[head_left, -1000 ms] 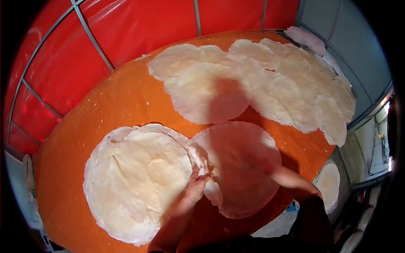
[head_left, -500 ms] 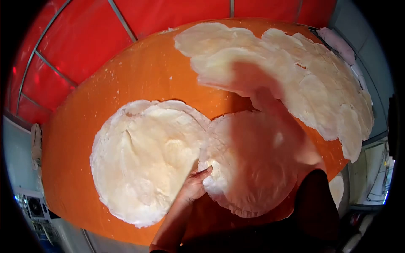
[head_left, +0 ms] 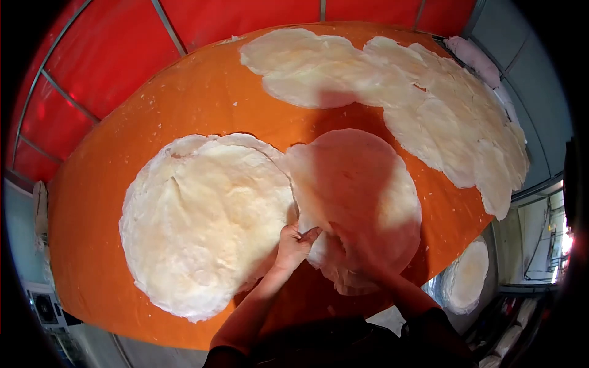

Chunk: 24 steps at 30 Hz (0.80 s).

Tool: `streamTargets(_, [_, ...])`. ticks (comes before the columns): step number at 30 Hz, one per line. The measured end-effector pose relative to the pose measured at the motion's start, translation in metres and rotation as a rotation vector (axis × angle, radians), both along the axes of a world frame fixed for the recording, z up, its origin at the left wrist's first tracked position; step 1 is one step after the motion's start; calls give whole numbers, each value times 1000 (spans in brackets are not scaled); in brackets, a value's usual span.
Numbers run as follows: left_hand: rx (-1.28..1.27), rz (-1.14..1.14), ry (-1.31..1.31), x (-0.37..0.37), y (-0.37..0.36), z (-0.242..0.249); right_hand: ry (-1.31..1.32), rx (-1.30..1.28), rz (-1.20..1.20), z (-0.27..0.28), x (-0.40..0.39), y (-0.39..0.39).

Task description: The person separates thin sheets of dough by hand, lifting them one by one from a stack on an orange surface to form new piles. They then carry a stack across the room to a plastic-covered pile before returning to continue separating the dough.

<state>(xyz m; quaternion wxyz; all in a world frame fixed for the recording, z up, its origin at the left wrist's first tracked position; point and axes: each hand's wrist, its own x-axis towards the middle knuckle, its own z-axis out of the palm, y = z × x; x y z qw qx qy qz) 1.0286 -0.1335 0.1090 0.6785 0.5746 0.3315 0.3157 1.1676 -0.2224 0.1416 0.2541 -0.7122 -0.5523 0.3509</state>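
Two piles of thin, pale round flatbread sheets lie side by side on the orange cloth. The left pile [head_left: 205, 214] is wide, with a wrinkle in its top sheet. Beside it is the right pile [head_left: 374, 184], partly in my shadow. At its near-left edge my left hand [head_left: 296, 246] is closed, thumb pointing right, with a sheet's rim between thumb and fingers. My right hand [head_left: 351, 246] lies close beside it, low over the right pile and in shadow. Its fingers look pinched on the top sheet near the front edge, though the shade blurs them.
Overlapping flatbread sheets [head_left: 442, 116] spread along the back right of the orange-covered table [head_left: 172, 110]. Below the table's right edge stands another round stack [head_left: 467, 276]. Red panels [head_left: 245, 18] with metal bars rise behind the table. A pink bundle [head_left: 472, 60] lies at the far right corner.
My right hand has come back from the far sheets to beside my left hand. A sheet from the back spread now lies on the right pile. The view has shifted slightly.
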Motion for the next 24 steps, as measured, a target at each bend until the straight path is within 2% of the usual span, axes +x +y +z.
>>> streamTargets(2, [157,-67,166,-14,9,9,150,-34,-116,10,27,-9])
streamTargets(4, [-66,95,5,-43,26,31,381,53,-327,28,63,-14])
streamTargets(5, [-73,103,75,-66,39,54,512,129,-450,42,82,-12])
streamTargets(6, [-192,172,46,-87,48,69,649,220,-562,59,96,-10])
streamTargets(7, [-140,114,37,-107,64,67,771,308,-649,73,104,-5])
streamTargets(9, [-209,151,-29,-125,69,56,835,397,-607,93,101,16])
streamTargets(11, [-266,197,-74,-132,70,34,657,378,-397,82,73,39])
streamTargets(13, [-309,204,-126,-132,62,30,391,395,-147,62,39,61])
streamTargets(16, [-353,174,-200,-140,54,31,2,292,83,48,-50,90])
streamTargets(17, [-357,162,-237,-143,53,32,-1,285,163,38,-75,92])
streamTargets(18, [-357,151,-270,-147,54,32,12,388,274,19,-92,94])
streamTargets(19, [-233,125,-207,-146,54,27,69,149,286,43,-112,88])
streamTargets(21, [2,82,-87,-135,50,10,-231,137,214,67,-120,79])
streamTargets(22, [-56,37,-101,-128,46,21,-384,130,177,71,-121,77])
streamTargets(24, [-167,-59,-131,-120,44,55,-306,122,104,59,-98,76])
